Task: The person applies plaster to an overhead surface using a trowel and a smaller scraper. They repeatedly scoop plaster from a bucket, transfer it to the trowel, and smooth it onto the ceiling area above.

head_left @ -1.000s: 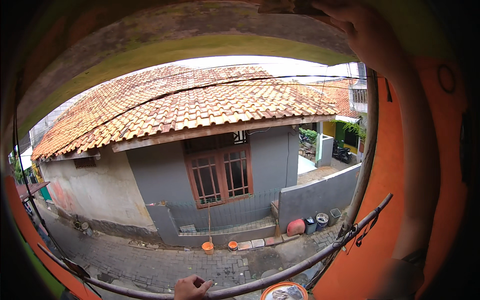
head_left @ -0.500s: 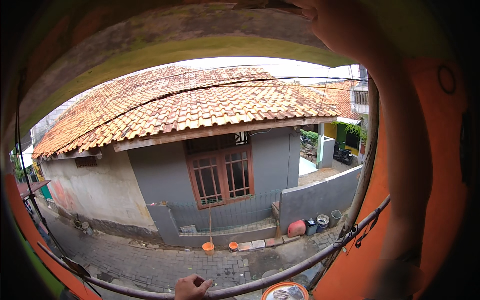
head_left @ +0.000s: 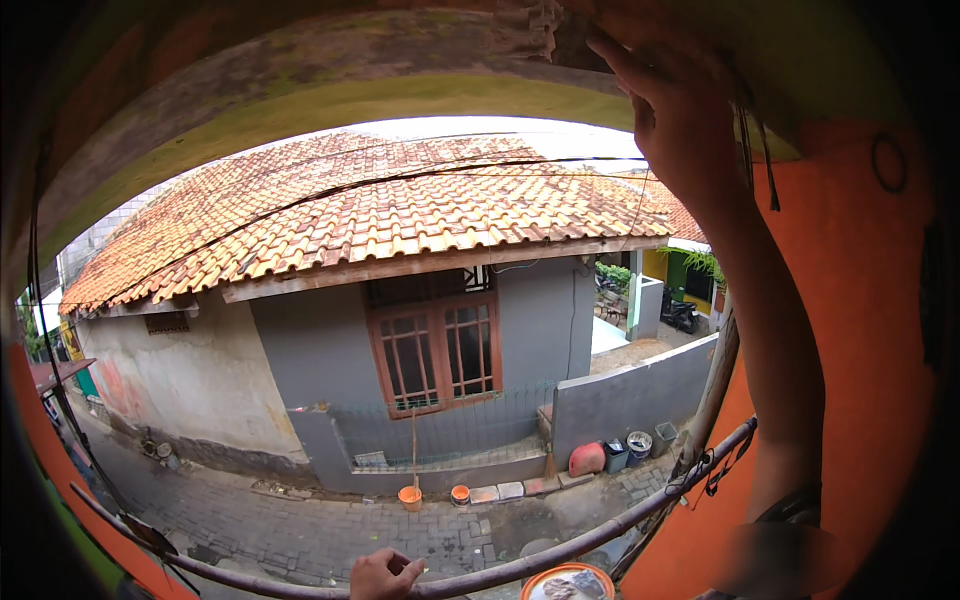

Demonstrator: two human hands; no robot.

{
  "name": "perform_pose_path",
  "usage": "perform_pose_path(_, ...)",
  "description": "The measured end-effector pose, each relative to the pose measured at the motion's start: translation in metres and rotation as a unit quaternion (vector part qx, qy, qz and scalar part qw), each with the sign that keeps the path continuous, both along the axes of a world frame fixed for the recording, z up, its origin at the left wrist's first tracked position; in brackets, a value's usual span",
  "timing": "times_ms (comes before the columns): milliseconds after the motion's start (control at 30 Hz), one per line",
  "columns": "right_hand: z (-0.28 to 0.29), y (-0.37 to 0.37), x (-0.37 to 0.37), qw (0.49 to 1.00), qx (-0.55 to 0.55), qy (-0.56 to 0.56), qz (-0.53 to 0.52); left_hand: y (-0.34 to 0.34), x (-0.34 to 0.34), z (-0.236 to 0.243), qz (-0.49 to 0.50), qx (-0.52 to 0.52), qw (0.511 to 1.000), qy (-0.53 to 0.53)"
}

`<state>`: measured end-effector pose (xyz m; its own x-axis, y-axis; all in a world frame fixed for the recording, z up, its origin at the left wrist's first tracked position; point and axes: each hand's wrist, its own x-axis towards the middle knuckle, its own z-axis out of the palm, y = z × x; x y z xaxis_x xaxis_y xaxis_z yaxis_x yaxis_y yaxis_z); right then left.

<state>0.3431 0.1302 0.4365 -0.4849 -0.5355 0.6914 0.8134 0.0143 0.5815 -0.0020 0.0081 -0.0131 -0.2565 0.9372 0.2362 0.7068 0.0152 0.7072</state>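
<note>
My right arm rises along the right side, and my right hand (head_left: 680, 120) is up by the underside of the concrete beam (head_left: 400, 65). Its fingers stretch up and left with the thumb apart; I see nothing held in it. Just left of the fingertips, a crumpled brown strip (head_left: 530, 30) hangs at the beam; whether the fingers touch it is unclear in the shade. At the bottom, my left hand (head_left: 385, 576) is curled over a curved bamboo pole (head_left: 545, 562) that crosses the opening.
An orange-rimmed bucket (head_left: 567, 583) is below the pole. Black cords (head_left: 760, 160) hang beside my right wrist, next to an orange wall (head_left: 860, 300). Beyond lie a paved lane (head_left: 330, 525), orange pots (head_left: 411, 496) and a grey house with a tiled roof (head_left: 400, 205).
My right hand has come down and into fuller view, its forearm shifting left. More of the brown strip and hanging cords now shows. My left hand stays on the pole.
</note>
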Motion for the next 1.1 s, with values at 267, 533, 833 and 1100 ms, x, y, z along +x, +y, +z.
perform_pose_path(267, -0.004, 0.027, 0.003, 1.000, -0.027, 0.003, 0.005, 0.002, -0.002, -0.004, 0.005, -0.004, 1.000, 0.011)
perform_pose_path(533, 0.003, 0.035, 0.022, 0.998, 0.017, 0.042, -0.050, 0.007, 0.001, -0.007, 0.009, -0.005, 1.000, 0.019)
perform_pose_path(833, -0.015, 0.020, 0.002, 0.996, 0.005, 0.057, -0.064, 0.006, -0.006, -0.012, 0.008, 0.001, 0.999, 0.033)
perform_pose_path(1100, -0.006, 0.032, -0.012, 0.995, 0.004, 0.074, -0.063, 0.003, -0.005, -0.007, 0.019, -0.003, 0.999, 0.029)
